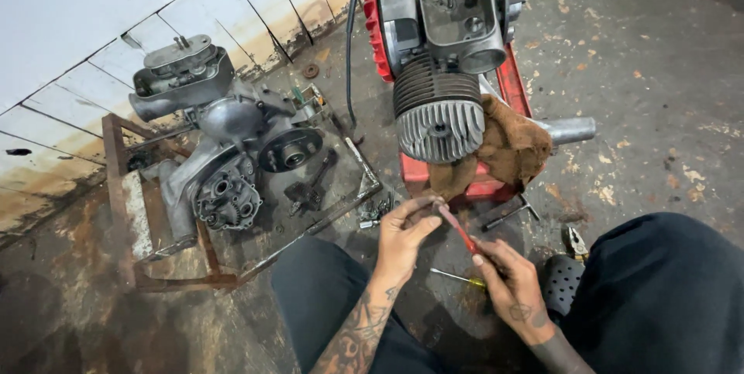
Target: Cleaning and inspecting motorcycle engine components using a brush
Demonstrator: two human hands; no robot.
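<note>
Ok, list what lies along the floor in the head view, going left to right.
Rusty metal frame → grey engine case → black wrench → finned cylinder engine → brown rag → pliers.

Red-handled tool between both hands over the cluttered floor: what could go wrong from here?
The left hand pinches only the tip of the red-handled tool that the right hand grips; it may slip. Anything dropped could vanish among the loose small parts on the dirty floor. The brown rag hangs loosely off the finned engine.
</note>
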